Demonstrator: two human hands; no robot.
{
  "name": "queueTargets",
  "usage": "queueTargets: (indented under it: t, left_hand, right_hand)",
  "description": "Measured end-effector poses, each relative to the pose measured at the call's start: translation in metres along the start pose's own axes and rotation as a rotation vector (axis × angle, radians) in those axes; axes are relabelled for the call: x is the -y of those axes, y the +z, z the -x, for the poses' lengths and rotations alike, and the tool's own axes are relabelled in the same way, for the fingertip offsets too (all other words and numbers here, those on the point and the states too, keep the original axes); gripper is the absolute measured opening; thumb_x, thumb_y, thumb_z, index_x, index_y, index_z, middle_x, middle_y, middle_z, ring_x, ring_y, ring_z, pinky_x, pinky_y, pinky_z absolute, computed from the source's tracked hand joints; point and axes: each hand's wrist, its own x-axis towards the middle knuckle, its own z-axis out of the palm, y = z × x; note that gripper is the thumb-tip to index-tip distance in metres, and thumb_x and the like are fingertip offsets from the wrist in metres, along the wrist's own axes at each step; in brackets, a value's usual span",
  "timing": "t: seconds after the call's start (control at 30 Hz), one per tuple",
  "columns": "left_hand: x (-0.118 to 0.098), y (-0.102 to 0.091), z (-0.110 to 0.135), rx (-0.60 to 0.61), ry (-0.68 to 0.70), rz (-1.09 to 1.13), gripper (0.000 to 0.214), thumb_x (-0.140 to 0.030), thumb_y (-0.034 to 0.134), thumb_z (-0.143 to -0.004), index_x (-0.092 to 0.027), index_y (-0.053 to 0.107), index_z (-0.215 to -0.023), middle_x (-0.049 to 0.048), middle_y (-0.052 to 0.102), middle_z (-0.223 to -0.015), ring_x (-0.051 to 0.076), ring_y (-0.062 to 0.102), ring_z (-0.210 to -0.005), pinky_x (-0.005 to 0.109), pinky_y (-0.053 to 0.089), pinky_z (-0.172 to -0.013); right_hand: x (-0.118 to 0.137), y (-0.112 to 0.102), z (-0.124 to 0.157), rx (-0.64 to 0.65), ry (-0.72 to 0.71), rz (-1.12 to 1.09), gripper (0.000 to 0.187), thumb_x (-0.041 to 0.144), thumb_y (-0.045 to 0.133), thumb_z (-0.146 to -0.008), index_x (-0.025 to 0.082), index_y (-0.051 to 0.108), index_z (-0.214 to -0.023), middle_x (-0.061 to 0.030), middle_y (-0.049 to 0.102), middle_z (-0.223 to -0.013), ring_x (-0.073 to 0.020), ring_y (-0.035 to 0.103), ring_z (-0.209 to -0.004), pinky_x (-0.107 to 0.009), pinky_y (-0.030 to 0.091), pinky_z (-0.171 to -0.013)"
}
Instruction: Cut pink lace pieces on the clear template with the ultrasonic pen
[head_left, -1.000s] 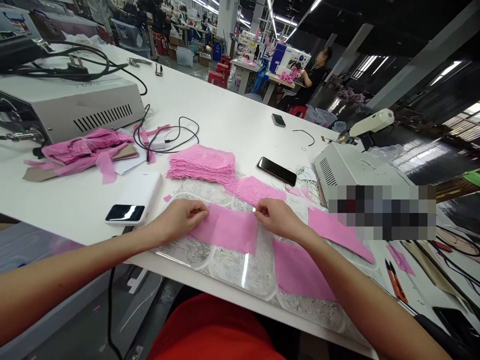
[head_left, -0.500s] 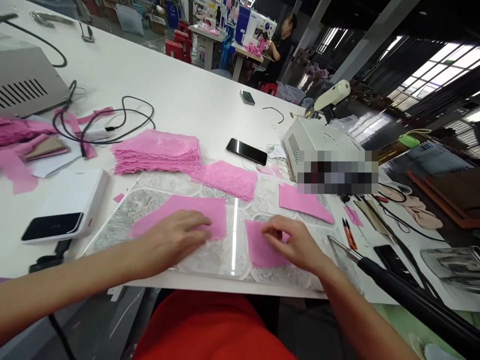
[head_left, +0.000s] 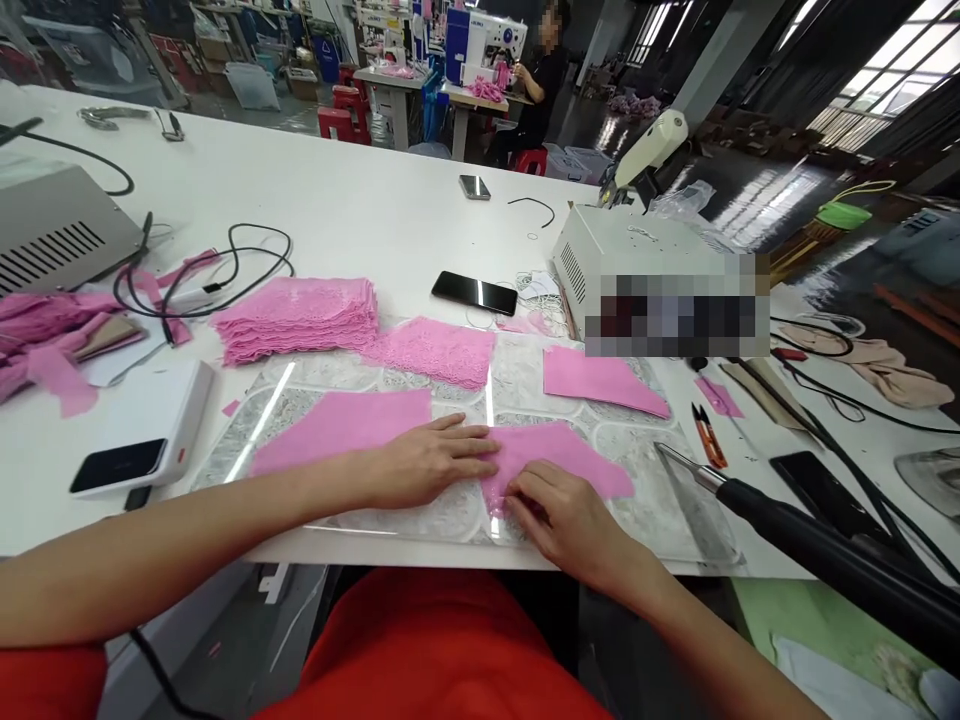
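My left hand point(head_left: 431, 462) lies flat with fingers stretched out, its fingertips on the left edge of a pink fabric piece point(head_left: 559, 442). At that piece's lower left corner, my right hand point(head_left: 562, 515) is closed, thumb and fingers pinched at the cloth. A second pink fabric panel point(head_left: 352, 420) lies to the left, partly under my left hand and forearm. Beyond my hands are a tall stack of pink lace pieces point(head_left: 300, 318) and a lower lace pile point(head_left: 442, 350). More flat pink pieces point(head_left: 600, 380) lie at the back right of the patterned mat point(head_left: 660, 490).
A black-handled tool with a bent metal tip point(head_left: 720, 480) reaches in from the right, near orange thread snips point(head_left: 709, 436). A grey box point(head_left: 637, 240) stands behind. Phones point(head_left: 474, 292), a white power bank point(head_left: 157, 430) and black cables point(head_left: 232, 240) lie around the mat.
My left hand has moved right from the left panel onto the right piece and flattened. My right hand has shifted to that piece's lower corner. The camera view has turned slightly.
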Motion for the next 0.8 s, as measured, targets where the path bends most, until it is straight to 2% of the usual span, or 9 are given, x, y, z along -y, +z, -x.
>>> queueTargets:
  t: [0.1, 0.23, 0.37, 0.47, 0.53, 0.63, 0.8]
  left_hand:
    - [0.000, 0.001, 0.001, 0.000, -0.004, -0.012, 0.046, -0.009, 0.043, -0.095, -0.021, 0.053, -0.138, 0.0073, 0.044, -0.150, 0.022, 0.033, -0.144, 0.046, 0.021, -0.121]
    - [0.003, 0.003, 0.003, -0.027, 0.014, -0.013, 0.050, -0.006, 0.042, -0.093, -0.021, 0.052, -0.139, 0.0084, 0.043, -0.150, 0.023, 0.034, -0.144, 0.047, 0.021, -0.121]
    - [0.004, -0.001, 0.002, -0.037, 0.016, -0.034, 0.050, -0.008, 0.040, -0.095, -0.021, 0.047, -0.143, 0.0076, 0.043, -0.151, 0.023, 0.035, -0.144, 0.048, 0.020, -0.121]
    - [0.003, -0.007, -0.001, -0.055, 0.035, -0.042, 0.048, -0.016, 0.040, -0.098, -0.021, 0.044, -0.145, 0.0068, 0.043, -0.151, 0.023, 0.034, -0.144, 0.046, 0.017, -0.122]
    - [0.002, -0.009, -0.005, -0.073, 0.065, -0.053, 0.046, -0.025, 0.042, -0.101, -0.022, 0.042, -0.147, 0.0063, 0.041, -0.152, 0.023, 0.034, -0.144, 0.045, 0.016, -0.123]
    - [0.003, -0.009, -0.011, -0.106, 0.092, -0.096, 0.047, -0.037, 0.045, -0.102, -0.027, 0.041, -0.148, 0.0044, 0.038, -0.154, 0.023, 0.034, -0.144, 0.044, 0.016, -0.123]
    - [0.015, -0.007, -0.012, -0.096, 0.102, -0.172, 0.052, -0.038, 0.046, -0.101, -0.032, 0.032, -0.151, 0.0016, 0.035, -0.155, 0.023, 0.031, -0.145, 0.044, 0.014, -0.124]
  right_hand:
    - [-0.001, -0.003, 0.003, -0.008, -0.004, -0.020, 0.013, 0.014, 0.052, -0.089, 0.019, 0.061, -0.081, -0.0027, 0.065, -0.075, -0.0135, 0.060, -0.069, -0.025, 0.047, -0.062]
    - [-0.001, -0.006, 0.011, -0.095, -0.003, -0.094, 0.013, 0.014, 0.052, -0.089, 0.020, 0.063, -0.089, -0.0036, 0.067, -0.080, -0.0133, 0.063, -0.072, -0.024, 0.052, -0.063]
    - [-0.015, -0.014, 0.028, -0.275, 0.038, -0.012, 0.015, 0.011, 0.055, -0.088, 0.021, 0.063, -0.097, -0.0037, 0.067, -0.086, -0.0131, 0.065, -0.080, -0.025, 0.055, -0.071]
    - [-0.037, -0.024, 0.048, -0.454, 0.148, 0.151, 0.020, 0.010, 0.057, -0.086, 0.020, 0.064, -0.102, -0.0053, 0.065, -0.090, -0.0144, 0.064, -0.085, -0.027, 0.056, -0.075]
    - [-0.050, -0.028, 0.063, -0.521, 0.216, 0.248, 0.022, 0.011, 0.058, -0.086, 0.020, 0.066, -0.104, -0.0067, 0.063, -0.093, -0.0160, 0.063, -0.088, -0.030, 0.056, -0.075]
    - [-0.062, -0.029, 0.080, -0.519, 0.289, 0.298, 0.023, 0.014, 0.058, -0.086, 0.022, 0.068, -0.105, -0.0081, 0.063, -0.102, -0.0179, 0.062, -0.092, -0.032, 0.058, -0.076]
    - [-0.064, -0.022, 0.090, -0.507, 0.346, 0.257, 0.022, 0.016, 0.056, -0.087, 0.022, 0.068, -0.106, -0.0093, 0.063, -0.109, -0.0176, 0.064, -0.092, -0.034, 0.058, -0.081]
